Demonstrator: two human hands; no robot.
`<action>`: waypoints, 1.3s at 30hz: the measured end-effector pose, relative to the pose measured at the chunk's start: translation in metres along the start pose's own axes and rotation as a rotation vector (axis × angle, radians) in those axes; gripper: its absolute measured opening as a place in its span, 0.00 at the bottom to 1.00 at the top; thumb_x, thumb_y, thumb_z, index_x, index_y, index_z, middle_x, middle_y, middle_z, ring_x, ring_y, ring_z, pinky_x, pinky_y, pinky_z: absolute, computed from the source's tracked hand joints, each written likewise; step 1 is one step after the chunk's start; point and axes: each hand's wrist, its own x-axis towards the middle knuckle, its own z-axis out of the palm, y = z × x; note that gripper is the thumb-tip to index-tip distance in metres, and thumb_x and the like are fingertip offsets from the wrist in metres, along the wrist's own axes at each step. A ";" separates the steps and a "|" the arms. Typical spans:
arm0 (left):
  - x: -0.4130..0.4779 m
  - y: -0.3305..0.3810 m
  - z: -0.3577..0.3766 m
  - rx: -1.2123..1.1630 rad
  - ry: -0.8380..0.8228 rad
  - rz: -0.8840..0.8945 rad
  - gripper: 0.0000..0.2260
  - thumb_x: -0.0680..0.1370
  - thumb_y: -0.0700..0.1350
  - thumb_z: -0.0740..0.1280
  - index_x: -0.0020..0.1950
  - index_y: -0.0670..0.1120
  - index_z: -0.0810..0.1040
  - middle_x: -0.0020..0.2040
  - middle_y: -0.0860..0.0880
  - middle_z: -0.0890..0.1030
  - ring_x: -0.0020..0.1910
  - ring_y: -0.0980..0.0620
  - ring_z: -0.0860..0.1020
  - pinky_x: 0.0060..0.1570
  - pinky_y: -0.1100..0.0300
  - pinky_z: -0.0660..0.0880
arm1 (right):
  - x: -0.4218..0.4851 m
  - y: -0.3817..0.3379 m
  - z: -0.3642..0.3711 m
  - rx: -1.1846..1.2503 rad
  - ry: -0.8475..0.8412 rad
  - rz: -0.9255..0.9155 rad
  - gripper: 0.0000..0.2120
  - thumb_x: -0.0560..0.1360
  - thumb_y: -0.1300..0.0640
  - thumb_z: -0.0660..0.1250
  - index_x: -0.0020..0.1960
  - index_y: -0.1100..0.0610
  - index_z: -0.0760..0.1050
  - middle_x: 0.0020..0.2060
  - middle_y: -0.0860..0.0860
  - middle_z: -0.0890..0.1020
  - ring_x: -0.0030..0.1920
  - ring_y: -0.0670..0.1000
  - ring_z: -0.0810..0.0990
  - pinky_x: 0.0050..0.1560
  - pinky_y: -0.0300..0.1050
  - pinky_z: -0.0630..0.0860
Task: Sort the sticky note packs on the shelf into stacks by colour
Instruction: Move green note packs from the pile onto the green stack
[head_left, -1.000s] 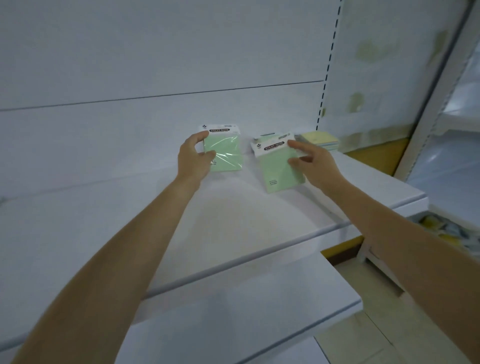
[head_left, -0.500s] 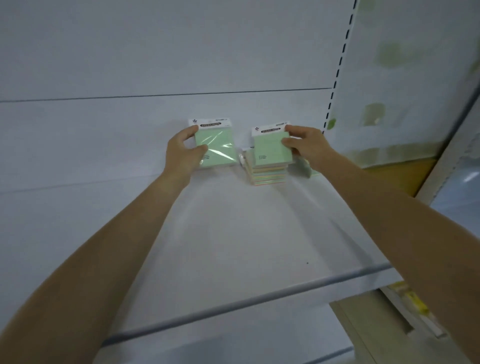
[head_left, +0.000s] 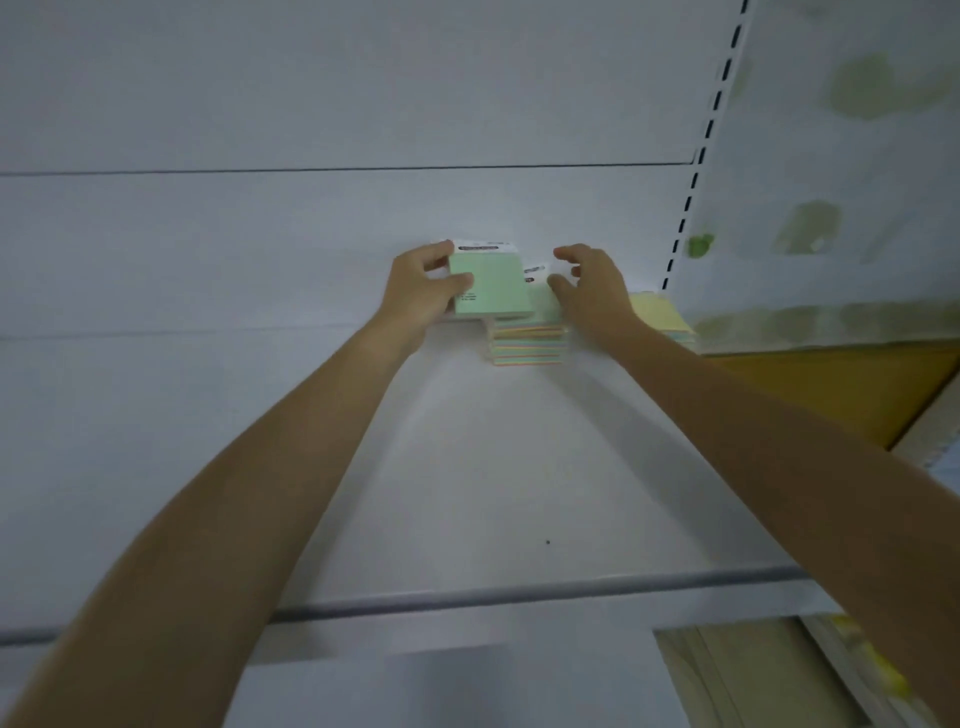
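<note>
The print on the white header of the green sticky note pack (head_left: 491, 283) held in the left hand (head_left: 423, 291) is too blurred to read. The right hand (head_left: 592, 291) covers most of the top pack (head_left: 543, 306) on the mixed stack (head_left: 527, 345), so grip or mere touch cannot be told. The right forearm (head_left: 727, 410) hides part of the yellow stack (head_left: 660, 312). That forearm and the left forearm (head_left: 234, 499) are cut off by the picture's edges. The yellow things (head_left: 872, 660) below the shelf (head_left: 467, 493) are only a blur.

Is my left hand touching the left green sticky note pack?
Touching. The head view shows the left hand gripping the green pack, thumb across its front face, fingers at its upper left corner.
</note>
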 end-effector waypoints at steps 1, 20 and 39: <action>0.000 -0.001 0.006 0.014 -0.003 -0.008 0.22 0.73 0.32 0.66 0.67 0.37 0.70 0.56 0.44 0.73 0.54 0.48 0.75 0.41 0.66 0.77 | -0.003 -0.001 -0.004 0.012 0.020 -0.030 0.18 0.77 0.61 0.59 0.66 0.61 0.68 0.64 0.59 0.71 0.64 0.56 0.72 0.64 0.43 0.65; -0.009 -0.019 0.021 0.435 -0.270 0.046 0.29 0.70 0.42 0.73 0.68 0.42 0.67 0.61 0.47 0.72 0.52 0.52 0.73 0.47 0.70 0.72 | -0.089 0.029 -0.005 -0.207 -0.292 -0.584 0.13 0.70 0.56 0.63 0.50 0.60 0.80 0.51 0.57 0.82 0.54 0.58 0.78 0.57 0.40 0.67; -0.059 -0.018 -0.148 1.035 -0.224 0.219 0.24 0.80 0.53 0.56 0.74 0.48 0.59 0.73 0.44 0.64 0.71 0.46 0.65 0.70 0.54 0.61 | -0.106 -0.065 0.051 -0.346 -0.423 -0.586 0.14 0.74 0.55 0.63 0.58 0.57 0.76 0.59 0.52 0.78 0.61 0.56 0.74 0.61 0.51 0.72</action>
